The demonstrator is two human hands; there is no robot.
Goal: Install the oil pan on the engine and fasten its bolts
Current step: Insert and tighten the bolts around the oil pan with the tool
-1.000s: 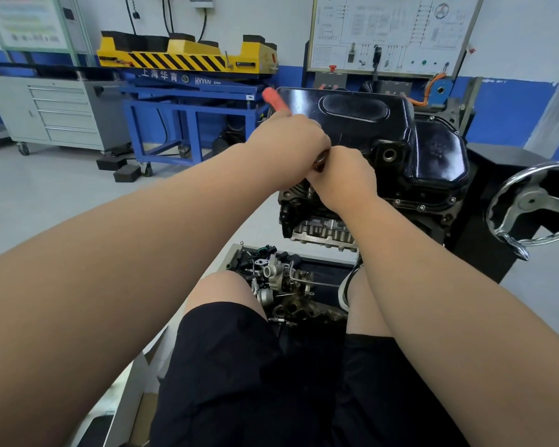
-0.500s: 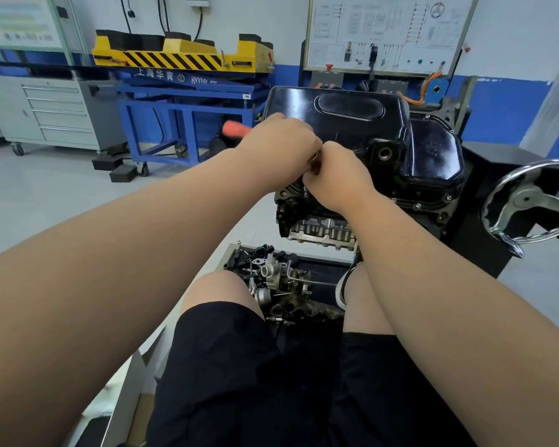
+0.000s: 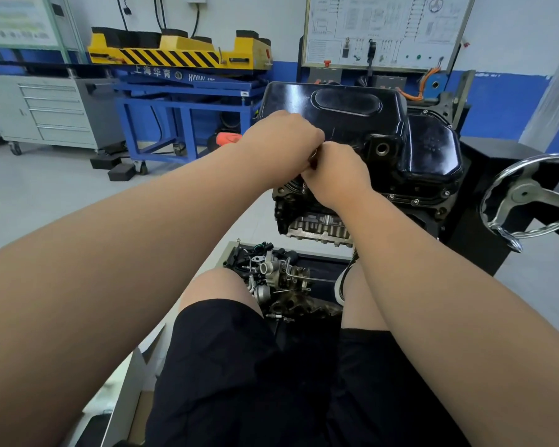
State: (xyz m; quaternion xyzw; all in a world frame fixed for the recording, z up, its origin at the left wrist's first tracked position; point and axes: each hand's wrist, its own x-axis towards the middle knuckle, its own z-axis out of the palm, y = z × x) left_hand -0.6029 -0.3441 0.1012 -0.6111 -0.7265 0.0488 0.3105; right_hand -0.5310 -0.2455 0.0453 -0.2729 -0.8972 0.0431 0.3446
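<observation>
- Left hand [image 3: 281, 140]: fingers curled tight round a wrench [image 3: 228, 139] — its orange grip sticks out to the left past the wrist.
- Right hand [image 3: 336, 177]: touching the left one, fingers curled down over the wrench's metal end; a sliver of it shows between the two hands.
- Both hands sit at the near left edge of the black oil pan [image 3: 346, 114], which lies on top of the engine [image 3: 307, 217]; bolts [image 3: 416, 201] show along its right flange.
- Further out — a handwheel [image 3: 530, 201] at the right, loose engine parts [image 3: 271, 275] down by the knees.
</observation>
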